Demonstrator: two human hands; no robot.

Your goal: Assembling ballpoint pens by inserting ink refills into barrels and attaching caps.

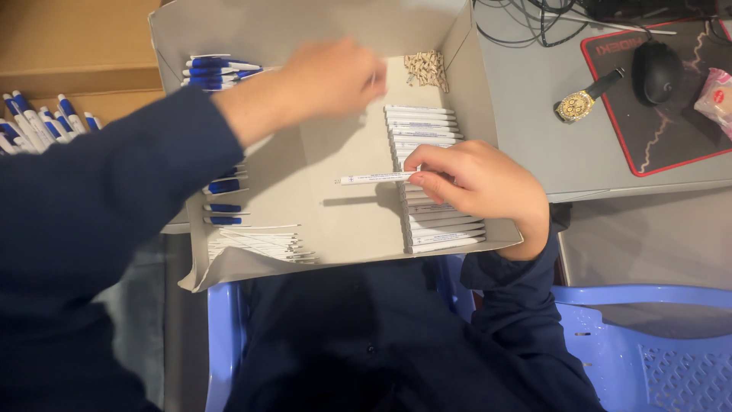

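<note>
A shallow grey cardboard box (343, 221) lies in front of me. My right hand (480, 183) pinches a white pen barrel (374, 178) above a neat row of white barrels (427, 126) along the box's right side. My left hand (335, 76) is blurred, reaching over the far part of the box near a small heap of tan springs (427, 69); whether it holds anything is unclear. Blue pen parts (217, 72) lie at the far left of the box, more blue pieces (223, 207) at mid left, and thin white refills (259, 244) at the near left.
Assembled blue and white pens (46, 122) lie in a brown carton at far left. On the grey desk to the right are a gold wristwatch (583, 101), a black mouse (657, 70) on a red-edged black pad (671, 130), and a pink packet (717, 95). A blue plastic chair (648, 336) stands at lower right.
</note>
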